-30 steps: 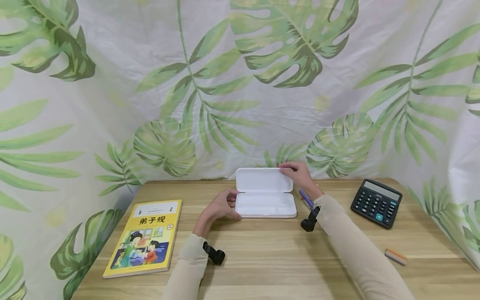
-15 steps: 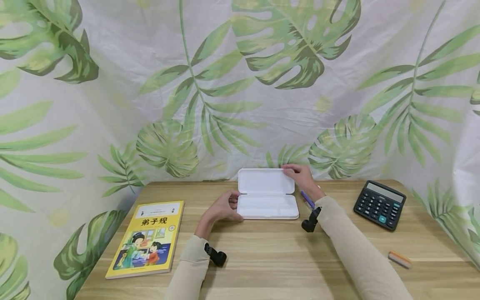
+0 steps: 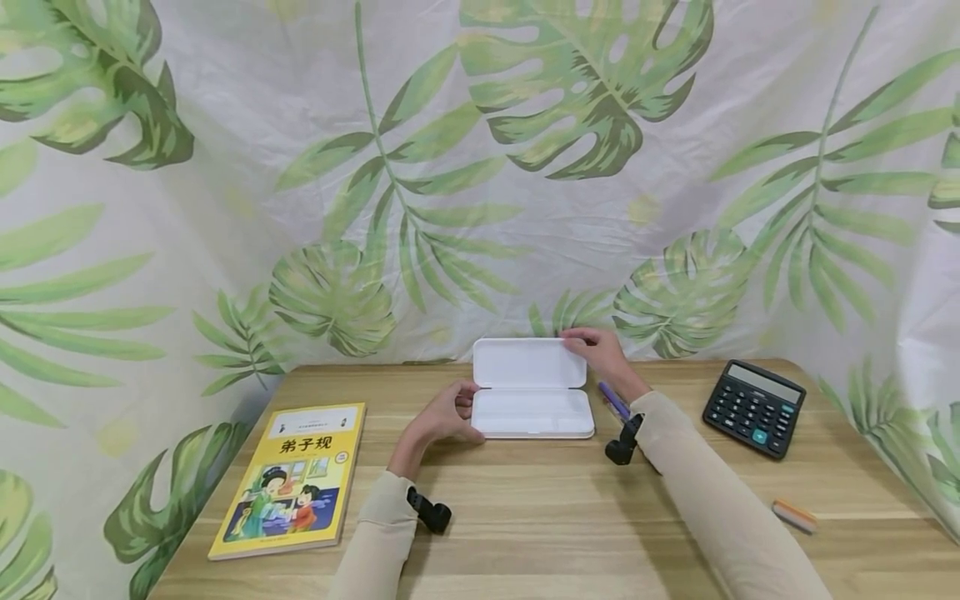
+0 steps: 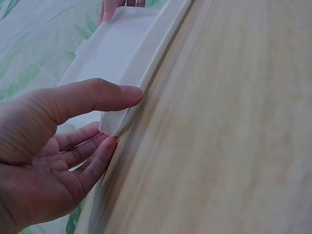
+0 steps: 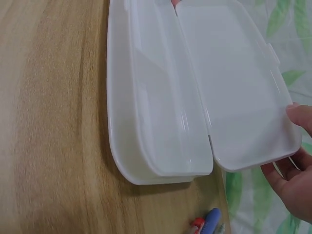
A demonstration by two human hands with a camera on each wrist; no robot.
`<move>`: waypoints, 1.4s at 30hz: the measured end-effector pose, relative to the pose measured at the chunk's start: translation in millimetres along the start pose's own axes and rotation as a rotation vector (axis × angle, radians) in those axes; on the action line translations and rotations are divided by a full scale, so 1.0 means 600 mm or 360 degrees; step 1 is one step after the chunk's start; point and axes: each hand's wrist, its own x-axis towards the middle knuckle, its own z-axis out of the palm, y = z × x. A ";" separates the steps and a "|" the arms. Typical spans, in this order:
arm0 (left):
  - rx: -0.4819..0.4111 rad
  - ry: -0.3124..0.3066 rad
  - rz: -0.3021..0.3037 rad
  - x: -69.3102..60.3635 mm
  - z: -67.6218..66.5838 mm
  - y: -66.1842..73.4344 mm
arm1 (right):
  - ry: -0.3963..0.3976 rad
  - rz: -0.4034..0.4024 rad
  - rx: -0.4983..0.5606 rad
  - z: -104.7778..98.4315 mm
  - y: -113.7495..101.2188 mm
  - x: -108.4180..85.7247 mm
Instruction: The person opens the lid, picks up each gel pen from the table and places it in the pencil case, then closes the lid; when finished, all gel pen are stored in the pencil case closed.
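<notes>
A white pencil case (image 3: 532, 414) lies on the table with its lid (image 3: 529, 362) raised at the back; its inside looks bare. My left hand (image 3: 446, 413) grips the left end of the base, and the left wrist view shows the thumb on the front edge and the fingers (image 4: 100, 156) at the end. At the lid's upper right corner, my right hand (image 3: 600, 353) pinches the rim, thumb on the inner face and fingers (image 5: 276, 178) behind it.
A yellow book (image 3: 288, 481) lies at the left. On the right are a black calculator (image 3: 754, 408) and a small orange-and-grey block (image 3: 794, 516). A purple pen (image 3: 614, 401) rests beside the case's right end. A leaf-patterned cloth (image 3: 450, 208) hangs behind the table.
</notes>
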 end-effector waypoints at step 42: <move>0.0028 -0.0136 0.0071 0.003 -0.006 0.022 | -0.0329 0.0146 -0.0211 -0.198 0.012 -0.136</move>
